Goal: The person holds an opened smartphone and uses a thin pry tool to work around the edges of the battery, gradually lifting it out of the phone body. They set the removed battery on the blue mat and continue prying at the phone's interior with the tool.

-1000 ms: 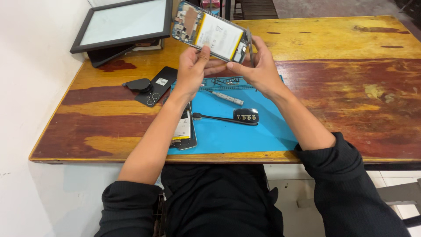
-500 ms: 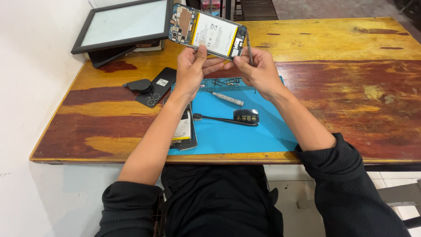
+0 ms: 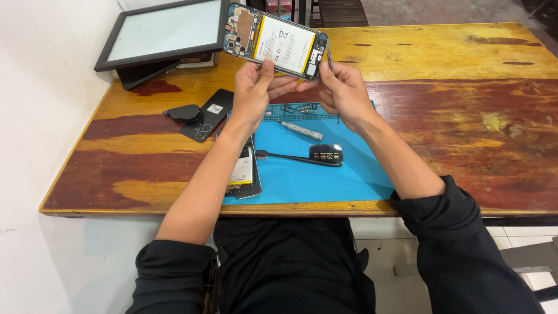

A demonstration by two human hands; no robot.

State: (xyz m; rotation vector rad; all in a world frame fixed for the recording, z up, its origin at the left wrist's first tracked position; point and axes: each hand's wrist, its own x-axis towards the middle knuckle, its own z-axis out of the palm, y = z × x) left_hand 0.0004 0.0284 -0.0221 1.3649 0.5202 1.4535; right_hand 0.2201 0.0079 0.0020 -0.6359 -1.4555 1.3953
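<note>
An opened smartphone (image 3: 276,40), back cover off, shows its white battery and circuit boards. I hold it raised above the table, tilted, with its lower long edge gripped by my left hand (image 3: 256,90). My right hand (image 3: 343,90) is at the phone's right end and pinches thin metal tweezers (image 3: 329,58), their tip near the phone's lower board. Both forearms reach out over a blue work mat (image 3: 302,174).
On the mat lie a small screwdriver (image 3: 299,129), a black tool with a round head (image 3: 317,156), several small parts (image 3: 296,108) and another phone (image 3: 244,171). A black back cover (image 3: 206,113) and dark pad (image 3: 185,112) lie left. A framed panel (image 3: 165,32) leans at back left.
The phone has moved slightly left and tilted flatter in my hands. My right hand has stayed at its right end with the tweezers.
</note>
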